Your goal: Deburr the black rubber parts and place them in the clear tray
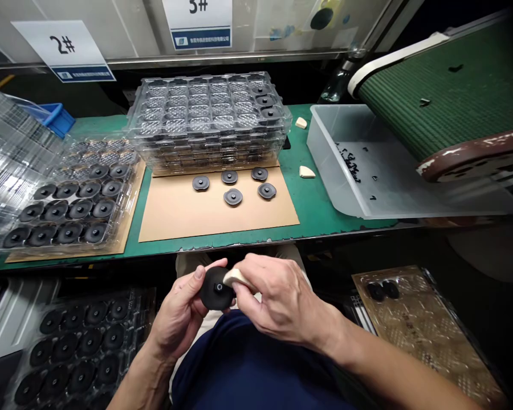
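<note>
Because the black disc (214, 299) is gripped at its edge by the left hand (179, 307), I find its face and central post largely exposed to the other hand.

Item, left grip: thumb and fingers closed on the rim; I judge the edge hold is chosen to steady the disc without covering its middle.

Item, right hand (277, 290): closed in a pinch, thumb against fingers, on a pale piece (237, 278) whose tip lies over the disc near its post. How hard it presses, I cannot tell.

Item, position: disc and hands over the lap, just short of the bench edge, presumably for a close downward view.

Item, loose discs (233, 197): five, post upward and spaced apart on a brown board (188, 219), a layout that I suppose makes each easy to pick up singly.

Item, tray stack (214, 149): transparent, at the board's far side, three discs in the top tray's right column; the moulded pockets seem meant to stop discs rubbing.

Item, left tray (105, 149): discs in rows, nearer rows filled.

Item, spare pale pieces (306, 172): two, right of the board, probably for the right hand's convenience.

Item, translucent bin (329, 165): under the end of a green belt (453, 91), apparently to catch the small black bits (349, 165).
</note>
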{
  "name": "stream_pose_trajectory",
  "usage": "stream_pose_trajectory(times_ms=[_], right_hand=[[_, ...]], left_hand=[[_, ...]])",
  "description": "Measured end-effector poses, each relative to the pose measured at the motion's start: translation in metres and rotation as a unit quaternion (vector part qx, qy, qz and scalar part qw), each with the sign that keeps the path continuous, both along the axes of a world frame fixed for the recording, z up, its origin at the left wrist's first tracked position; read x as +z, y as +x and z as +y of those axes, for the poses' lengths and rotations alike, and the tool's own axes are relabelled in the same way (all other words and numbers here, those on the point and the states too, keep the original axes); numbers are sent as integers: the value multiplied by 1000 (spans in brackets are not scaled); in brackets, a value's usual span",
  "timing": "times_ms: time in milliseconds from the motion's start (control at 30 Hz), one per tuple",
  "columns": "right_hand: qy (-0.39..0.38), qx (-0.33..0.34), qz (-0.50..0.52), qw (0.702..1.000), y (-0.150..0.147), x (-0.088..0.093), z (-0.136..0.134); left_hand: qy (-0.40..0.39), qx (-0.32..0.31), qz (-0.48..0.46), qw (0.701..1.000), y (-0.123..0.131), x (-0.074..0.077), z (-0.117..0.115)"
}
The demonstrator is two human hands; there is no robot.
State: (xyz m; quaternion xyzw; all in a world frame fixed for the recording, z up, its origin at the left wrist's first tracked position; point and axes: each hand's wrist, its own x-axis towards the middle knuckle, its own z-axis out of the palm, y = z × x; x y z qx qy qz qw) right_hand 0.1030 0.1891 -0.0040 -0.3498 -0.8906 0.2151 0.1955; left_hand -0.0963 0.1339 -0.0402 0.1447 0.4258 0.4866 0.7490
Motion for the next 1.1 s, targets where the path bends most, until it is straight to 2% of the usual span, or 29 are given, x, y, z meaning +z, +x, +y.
stream_pose_trajectory(times_ms=[67, 167, 233, 300, 367, 467, 533, 600, 667, 733, 767, 800, 867, 967, 1033, 1100], right_hand=[[-8, -19, -7, 1000, -1, -1, -1], [9, 0, 3, 1000, -3, -1, -2], [7, -14, 15, 1000, -6, -2, -5], [-25, -43, 21, 999, -7, -5, -9], [-56, -63, 16, 996, -6, -7, -11], [-26, -48, 3, 998, -4, -7, -8], [23, 15, 1, 1000, -4, -3, -1], [59, 66, 2, 996, -5, 0, 5], [61, 41, 14, 997, -7, 0, 7], [18, -13, 28, 999, -10, -3, 4], [-5, -27, 31, 999, -10, -5, 1], [-19, -31, 29, 999, -11, -6, 0], [-22, -14, 12, 1000, -10, -8, 0], [35, 59, -18, 997, -9, -5, 7], [77, 96, -27, 992, -12, -3, 12], [85, 54, -9, 995, -16, -4, 13]], left_hand=[[0, -6, 7, 1000, 0, 0, 1], [10, -36, -5, 999, 2, -1, 3], [14, -4, -7, 1000, 3, 1, 5], [11, 61, 4, 998, 2, 3, 7], [10, 88, 17, 996, 1, 4, 7], [14, 15, 22, 1000, 0, 1, 6], [9, -43, 1, 999, 0, -2, 4], [-2, -52, -33, 998, 1, -3, 4], [-3, 1, -42, 999, 1, -1, 6], [11, 72, -19, 997, 0, 3, 8], [16, 87, -3, 996, -1, 4, 9], [17, 79, 9, 997, -3, 4, 9], [7, 16, 18, 1000, -5, 1, 8], [-30, -66, -11, 997, -6, -7, 6], [-49, -71, -55, 995, -4, -9, 7], [-39, -11, -82, 996, -2, -7, 10]])
